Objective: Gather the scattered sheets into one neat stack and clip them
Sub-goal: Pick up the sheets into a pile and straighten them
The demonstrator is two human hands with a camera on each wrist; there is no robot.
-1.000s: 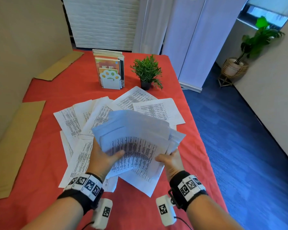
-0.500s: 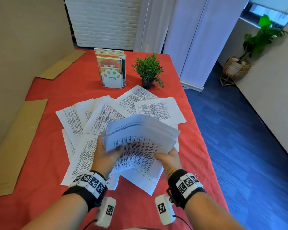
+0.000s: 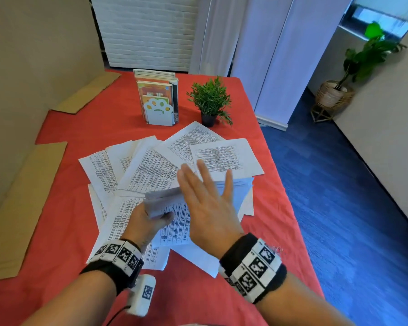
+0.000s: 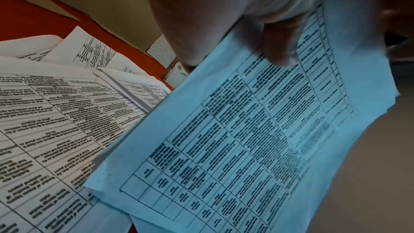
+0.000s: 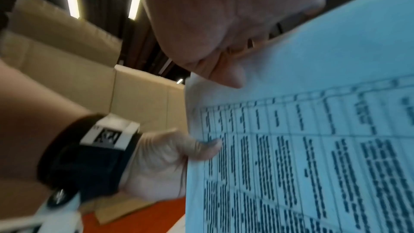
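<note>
My left hand (image 3: 151, 220) grips a bundle of printed sheets (image 3: 165, 198) by its left edge, thumb (image 3: 166, 216) on top, a little above the red table (image 3: 76, 128). The right hand (image 3: 207, 198) hovers over the bundle's middle, fingers straight and spread, holding nothing. In the left wrist view the bundle (image 4: 246, 130) tilts up with the thumb (image 4: 275, 47) pressed on its top sheet. The right wrist view shows the left hand (image 5: 168, 157) pinching the bundle (image 5: 313, 148) and the right palm (image 5: 212, 24) just above its edge. More scattered sheets (image 3: 149, 170) lie fanned on the table behind and beneath.
A paw-shaped bookend with books (image 3: 159, 107) and a small potted plant (image 3: 210, 100) stand beyond the papers. Cardboard pieces (image 3: 21, 208) line the table's left side. The table's right edge drops to blue carpet (image 3: 339, 208); a basket plant (image 3: 332, 95) stands on it.
The right hand let go of the bundle's right edge and rose open above it. The left hand kept its grip, and the fanned bundle has closed up.
</note>
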